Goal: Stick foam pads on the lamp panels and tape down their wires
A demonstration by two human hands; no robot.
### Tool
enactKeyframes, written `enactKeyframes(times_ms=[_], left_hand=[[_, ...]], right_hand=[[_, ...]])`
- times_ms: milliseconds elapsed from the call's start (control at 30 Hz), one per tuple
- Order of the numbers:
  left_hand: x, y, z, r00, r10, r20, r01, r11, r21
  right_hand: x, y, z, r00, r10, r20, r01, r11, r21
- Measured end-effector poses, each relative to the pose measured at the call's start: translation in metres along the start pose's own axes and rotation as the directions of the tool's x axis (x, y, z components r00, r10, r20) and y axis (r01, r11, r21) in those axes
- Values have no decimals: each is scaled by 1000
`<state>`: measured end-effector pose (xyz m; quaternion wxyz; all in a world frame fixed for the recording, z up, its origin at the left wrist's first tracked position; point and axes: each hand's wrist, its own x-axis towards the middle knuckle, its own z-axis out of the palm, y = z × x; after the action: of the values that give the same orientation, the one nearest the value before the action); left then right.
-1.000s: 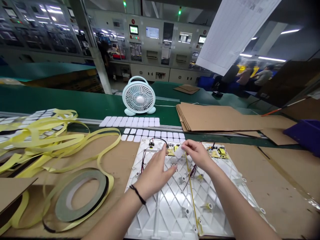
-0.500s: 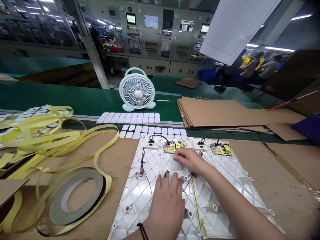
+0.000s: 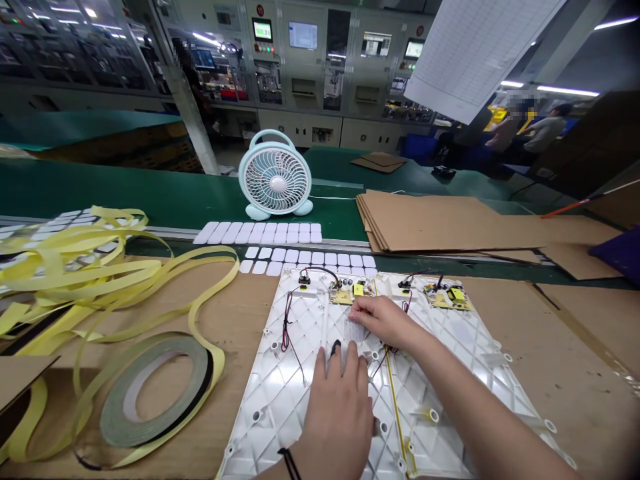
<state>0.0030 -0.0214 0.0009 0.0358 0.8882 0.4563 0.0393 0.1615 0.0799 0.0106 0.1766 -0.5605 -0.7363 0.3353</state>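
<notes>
The right hand (image 3: 385, 323) pinches a translucent pad (image 3: 354, 331) just below a circuit board (image 3: 347, 292) on the white plastic panel (image 3: 450, 373); the left hand (image 3: 337, 427) lies open on the panel, empty. The printed sheet (image 3: 480, 53) hanging above the cardboard-topped bench (image 3: 575, 347) is too small to read.

A small translucent pad (image 3: 354, 331) — thin and nearly rectangular — sits just above the white ribbed plastic panel (image 3: 480, 393), which lies flat, ribs facing up.

Left hand (image 3: 337, 427), right hand (image 3: 385, 322), both bare with slender fingers, slim bare forearms (image 3: 480, 427), thin black cord bracelet (image 3: 287, 463) around the left wrist
</notes>
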Motion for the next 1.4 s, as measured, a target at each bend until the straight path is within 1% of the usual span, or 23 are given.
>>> enactKeyframes(times_ms=[367, 567, 700, 833, 1000, 1167, 1267, 1400], left_hand=[[3, 2, -3, 999, -14, 43, 14, 1000, 8], [2, 1, -7, 999, -18, 40, 18, 1000, -1], [3, -1, -8, 999, -21, 45, 21, 1000, -3], [8, -2, -13, 996, -28, 80, 29, 1000, -6], [15, -4, -23, 991, -43, 128, 47, 998, -31], [16, -9, -29, 992, -72, 107, 81, 993, -80], [18, -12, -27, 994, -65, 88, 73, 994, -83], [19, -14, -25, 996, -39, 77, 45, 996, -77]], right_hand=[[0, 0, 0, 1000, 2, -2, -2, 1000, -26], [0, 1, 1, 1000, 18, -4, -18, 999, -29], [-1, 3, 2, 1000, -10, 2, 10, 1000, -26], [-1, 3, 1, 1000, -31, -1, 31, 999, -28], [-3, -2, -2, 997, -49, -52, 42, 989, -142], [-6, -8, -4, 992, -67, -111, 41, 973, -228], [-7, -7, -5, 984, -48, -172, 20, 986, -163], [-5, -1, -4, 955, -30, -294, 19, 999, -40]])
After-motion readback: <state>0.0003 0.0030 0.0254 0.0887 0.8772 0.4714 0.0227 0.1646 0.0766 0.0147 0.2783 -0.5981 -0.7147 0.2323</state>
